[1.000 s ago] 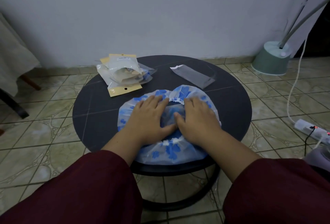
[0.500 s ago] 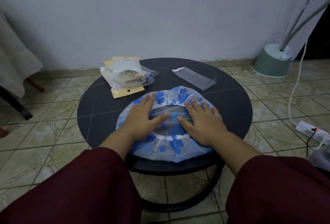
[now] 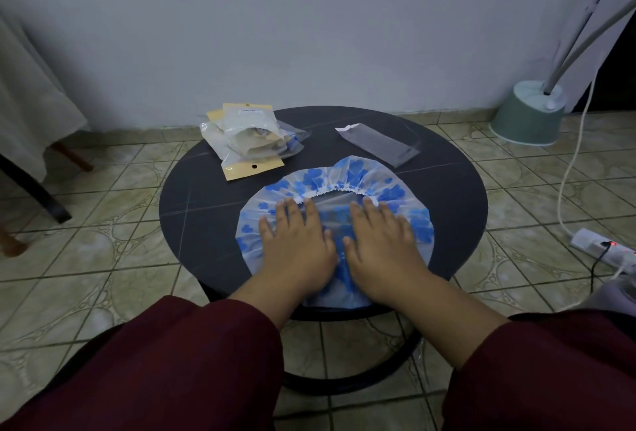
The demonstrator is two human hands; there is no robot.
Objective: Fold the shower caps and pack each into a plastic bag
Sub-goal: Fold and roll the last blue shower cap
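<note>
Both hands, left (image 3: 296, 245) and right (image 3: 380, 246), grip spread flat, press the shower cap (image 3: 344, 177) (near edge overhangs the bench (image 3: 192, 217)); bare bench left.

shower cap (image 3: 347, 176) front on table (image 3: 192, 224) | packets (image 3: 247, 141) back-left | plastic bag (image 3: 378, 143) back-right

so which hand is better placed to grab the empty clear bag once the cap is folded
Probably the right hand. The empty clear bag lies on the table's far right, ahead of that hand; the left hand, flat on the shower cap, would have to cross over.
</note>
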